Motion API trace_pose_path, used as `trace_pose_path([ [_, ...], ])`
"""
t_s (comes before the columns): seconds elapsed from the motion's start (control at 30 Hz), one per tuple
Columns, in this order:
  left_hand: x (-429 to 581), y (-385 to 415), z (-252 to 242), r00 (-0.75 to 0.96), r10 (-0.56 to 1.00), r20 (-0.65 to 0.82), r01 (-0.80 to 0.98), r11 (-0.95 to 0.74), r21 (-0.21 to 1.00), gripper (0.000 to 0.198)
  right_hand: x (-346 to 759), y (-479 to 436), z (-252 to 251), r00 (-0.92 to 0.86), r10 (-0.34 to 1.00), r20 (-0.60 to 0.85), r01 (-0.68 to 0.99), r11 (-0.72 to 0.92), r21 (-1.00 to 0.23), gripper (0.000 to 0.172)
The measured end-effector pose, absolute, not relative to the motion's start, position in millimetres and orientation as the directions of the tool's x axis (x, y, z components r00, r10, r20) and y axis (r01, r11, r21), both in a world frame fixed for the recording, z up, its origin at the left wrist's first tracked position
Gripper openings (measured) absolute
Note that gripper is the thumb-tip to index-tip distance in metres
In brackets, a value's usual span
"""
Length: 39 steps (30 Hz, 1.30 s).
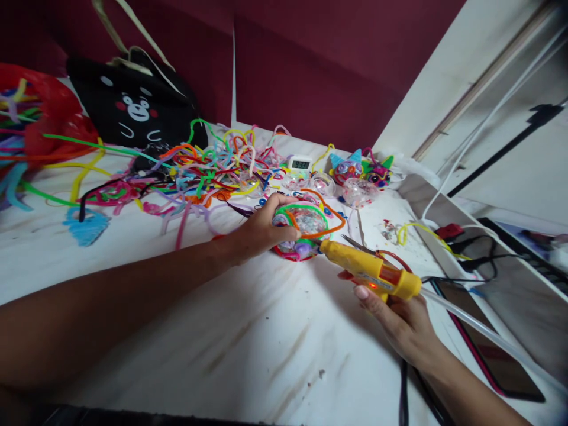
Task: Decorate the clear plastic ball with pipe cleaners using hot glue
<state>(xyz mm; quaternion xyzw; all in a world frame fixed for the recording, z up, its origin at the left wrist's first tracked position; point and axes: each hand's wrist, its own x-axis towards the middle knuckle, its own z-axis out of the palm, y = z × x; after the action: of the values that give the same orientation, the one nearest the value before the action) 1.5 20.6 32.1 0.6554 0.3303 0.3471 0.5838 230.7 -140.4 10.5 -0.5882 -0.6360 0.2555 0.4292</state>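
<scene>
My left hand [268, 229] grips the left side of a round clear ball [310, 222] wrapped in coloured pipe cleaners, just above the white table. An orange pipe cleaner [341, 223] loops out from the ball's right side. In my right hand [399, 322] is a yellow hot glue gun [370, 263], its small orange light glowing. The gun's nozzle points left and lies close to the lower right of the ball; whether it touches I cannot tell. A clear glue stick [479, 331] sticks out of the gun's back. Scissors [355, 244] lie partly hidden behind the gun.
A tangled heap of pipe cleaners [213, 163] spreads across the back left, by a black bag [133, 106] and a red plastic bag [57, 127]. A small digital clock [299, 163] and decorated ball figures [348, 167] stand behind. A phone [492, 343] lies at right.
</scene>
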Motion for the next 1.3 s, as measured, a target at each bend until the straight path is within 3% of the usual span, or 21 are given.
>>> trace_pose_path([
  [0.4,1,19,32,0.537,0.841,0.075,0.065,-0.129,0.99,0.061,227,-139,10,0.057,0.973,0.223,0.517,0.162,-0.84,0.029],
  [0.83,3,18,32,0.51,0.855,0.096,0.043,-0.136,0.99,0.064,237,-144,3,0.049,0.962,0.27,0.649,0.175,-0.74,0.031],
  [1.3,3,18,32,0.521,0.85,0.081,0.017,-0.105,0.994,0.065,239,-145,4,0.058,0.952,0.301,0.66,0.19,-0.727,0.027],
])
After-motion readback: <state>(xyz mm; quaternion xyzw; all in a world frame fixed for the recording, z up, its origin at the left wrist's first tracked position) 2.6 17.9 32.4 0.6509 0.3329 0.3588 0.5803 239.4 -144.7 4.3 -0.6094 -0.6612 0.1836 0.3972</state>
